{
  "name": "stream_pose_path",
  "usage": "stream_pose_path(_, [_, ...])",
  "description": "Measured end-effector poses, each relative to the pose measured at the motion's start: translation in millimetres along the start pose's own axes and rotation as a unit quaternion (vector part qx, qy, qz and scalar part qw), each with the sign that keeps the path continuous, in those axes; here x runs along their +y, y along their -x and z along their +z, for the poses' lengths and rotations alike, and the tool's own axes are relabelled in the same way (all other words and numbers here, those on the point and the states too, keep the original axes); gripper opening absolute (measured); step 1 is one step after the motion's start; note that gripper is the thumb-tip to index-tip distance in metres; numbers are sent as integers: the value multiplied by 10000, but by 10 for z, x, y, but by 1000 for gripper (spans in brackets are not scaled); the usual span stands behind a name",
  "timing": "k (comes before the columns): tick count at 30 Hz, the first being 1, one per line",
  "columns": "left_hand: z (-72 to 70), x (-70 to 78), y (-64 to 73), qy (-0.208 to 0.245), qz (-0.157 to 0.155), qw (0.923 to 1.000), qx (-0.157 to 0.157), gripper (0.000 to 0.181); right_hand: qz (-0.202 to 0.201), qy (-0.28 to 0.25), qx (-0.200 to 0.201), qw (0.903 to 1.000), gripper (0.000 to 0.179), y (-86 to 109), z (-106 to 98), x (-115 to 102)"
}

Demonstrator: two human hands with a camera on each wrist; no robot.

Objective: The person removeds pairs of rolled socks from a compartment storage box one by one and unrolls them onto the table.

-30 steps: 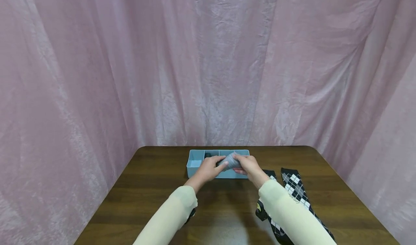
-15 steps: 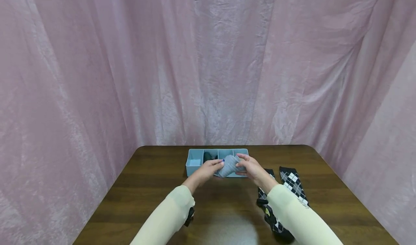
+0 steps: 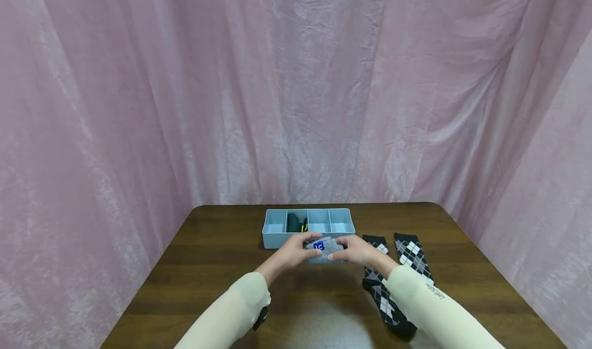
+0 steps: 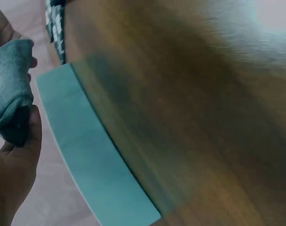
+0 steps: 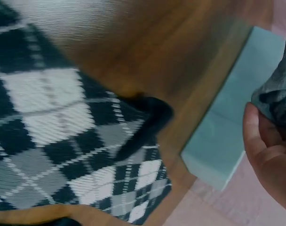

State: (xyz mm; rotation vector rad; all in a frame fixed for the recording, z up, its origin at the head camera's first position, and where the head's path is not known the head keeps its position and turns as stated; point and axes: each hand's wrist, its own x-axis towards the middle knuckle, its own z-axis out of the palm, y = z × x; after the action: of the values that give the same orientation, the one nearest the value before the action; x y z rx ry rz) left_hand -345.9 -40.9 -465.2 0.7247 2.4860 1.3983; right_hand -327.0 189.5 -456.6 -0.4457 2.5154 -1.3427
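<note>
A rolled grey sock bundle [image 3: 327, 245] with a blue mark sits between both hands, just in front of the blue box. My left hand [image 3: 292, 252] grips its left end, thumb on the near side. At the other end my right hand [image 3: 358, 250] pinches it with thumb and fingers. The left wrist view shows the left hand [image 4: 18, 165] under the rolled grey sock [image 4: 15, 82], whose end is darker. In the right wrist view the right hand [image 5: 270, 150] holds the bundle's folded end [image 5: 274, 92], partly cut off by the frame.
The light blue divided box [image 3: 274, 241] stands at the table's back, a dark green roll [image 3: 293, 223] with something black and yellow in one compartment. Two argyle socks [image 3: 413, 256] lie at the right, one partly under the right forearm. Pink curtains [image 3: 296, 92] hang behind the table.
Both hands have drawn the grey bundle slightly nearer and lower, uncovering the box's compartments. The bundle has been turned, and its blue mark now shows. The right fingers have closed in on it again.
</note>
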Motion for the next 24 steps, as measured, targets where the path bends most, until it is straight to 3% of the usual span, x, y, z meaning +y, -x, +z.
stream_pose_path(4, [52,-52,61,-240,-195,9993,-188,57,-264,264,148,9992,46,48,70,133])
stream_pose_path(9, [143,-162,169,-412,-242,9972,-576,41,-584,659,305,9956,45,150,258,308])
stream_pose_path(14, [298,-214,277,-589,-141,9956,-721,36,-725,1089,393,9906,46,303,391,441])
stream_pose_path(19, [414,-238,329,-760,-149,9942,-750,36,-927,1488,226,9842,50,428,389,500])
stream_pose_path(24, [422,-233,370,-1045,-159,9915,-762,50,-1065,1335,84,9853,41,486,294,470])
